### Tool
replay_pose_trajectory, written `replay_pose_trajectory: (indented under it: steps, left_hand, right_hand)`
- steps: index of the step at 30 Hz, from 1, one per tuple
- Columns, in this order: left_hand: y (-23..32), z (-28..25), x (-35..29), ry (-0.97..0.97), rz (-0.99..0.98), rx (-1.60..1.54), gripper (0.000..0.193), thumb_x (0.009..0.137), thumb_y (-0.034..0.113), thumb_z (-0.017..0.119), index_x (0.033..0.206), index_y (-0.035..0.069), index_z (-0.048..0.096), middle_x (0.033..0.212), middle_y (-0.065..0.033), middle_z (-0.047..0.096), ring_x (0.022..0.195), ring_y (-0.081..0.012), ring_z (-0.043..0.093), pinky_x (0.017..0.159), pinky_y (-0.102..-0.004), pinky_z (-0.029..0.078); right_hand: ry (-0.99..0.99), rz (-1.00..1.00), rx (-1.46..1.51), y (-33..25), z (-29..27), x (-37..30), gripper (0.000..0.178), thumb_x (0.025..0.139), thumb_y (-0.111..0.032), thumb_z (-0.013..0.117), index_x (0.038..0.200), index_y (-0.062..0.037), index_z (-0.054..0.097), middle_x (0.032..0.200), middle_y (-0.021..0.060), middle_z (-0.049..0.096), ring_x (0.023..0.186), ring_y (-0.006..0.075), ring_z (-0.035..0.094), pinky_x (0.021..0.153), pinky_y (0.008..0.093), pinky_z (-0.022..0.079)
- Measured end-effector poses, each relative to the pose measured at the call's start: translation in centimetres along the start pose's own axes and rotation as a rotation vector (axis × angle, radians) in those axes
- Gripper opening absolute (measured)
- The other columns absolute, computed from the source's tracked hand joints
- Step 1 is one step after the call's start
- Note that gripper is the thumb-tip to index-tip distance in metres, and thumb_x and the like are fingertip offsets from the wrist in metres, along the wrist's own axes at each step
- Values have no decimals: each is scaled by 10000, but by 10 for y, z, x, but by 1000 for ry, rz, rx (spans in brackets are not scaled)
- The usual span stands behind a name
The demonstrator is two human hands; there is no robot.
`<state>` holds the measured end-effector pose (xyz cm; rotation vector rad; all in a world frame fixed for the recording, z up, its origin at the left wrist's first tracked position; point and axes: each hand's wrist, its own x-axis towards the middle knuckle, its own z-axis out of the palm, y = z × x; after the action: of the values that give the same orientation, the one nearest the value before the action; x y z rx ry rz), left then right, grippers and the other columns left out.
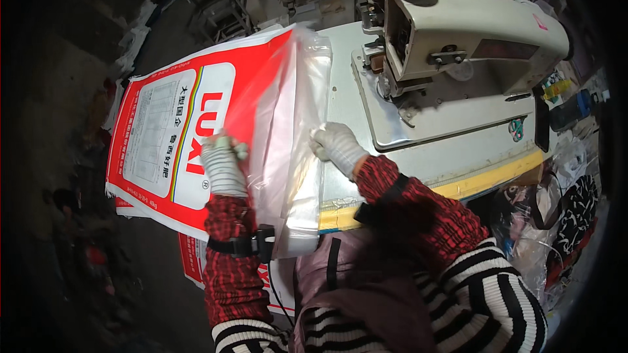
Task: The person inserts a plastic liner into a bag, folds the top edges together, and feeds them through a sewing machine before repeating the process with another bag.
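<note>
A red and white printed sack (245, 82) lies flat over the left end of the sewing table, on top of more sacks. Clear plastic liner (302, 189) sticks out of its right-hand end, partly smeared by motion. My left hand (224, 162), in a pale striped glove, is closed with curled fingers at the sack near that end. In a like glove, my right hand (337, 146) pinches the liner's right edge between thumb and fingers. To the right of it stands a cream industrial sewing machine (481, 33).
Small green-handled scissors (516, 129) and a dark phone-like slab (542, 127) lie at the table's right end. Yellow tape (484, 180) runs along the near edge. Another printed sack (191, 258) hangs below. Bags and cloth (579, 216) crowd the lower right.
</note>
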<state>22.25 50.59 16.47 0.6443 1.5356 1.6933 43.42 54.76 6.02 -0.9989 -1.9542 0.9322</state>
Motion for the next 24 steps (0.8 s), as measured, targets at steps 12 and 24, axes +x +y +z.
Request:
replay_pose_trajectory:
  steps: [12, 24]
  left_hand:
    - [76, -51, -173, -180, 85, 448, 177, 879, 135, 595, 794, 97, 444, 650, 61, 377, 581, -35, 340, 536, -189, 318]
    - [106, -135, -198, 109, 850, 1072, 327, 844, 43, 576, 1154, -46, 524, 672, -65, 582, 540, -117, 509, 559, -248, 435]
  right_hand:
    - [183, -589, -73, -169, -6, -89, 122, 767, -155, 557, 672, -93, 601, 623, 86, 573, 621, 234, 585, 592, 386, 481]
    - [497, -213, -326, -73, -82, -62, 182, 810, -151, 607, 880, 15, 585, 787, 116, 581, 742, 231, 593, 655, 337, 499]
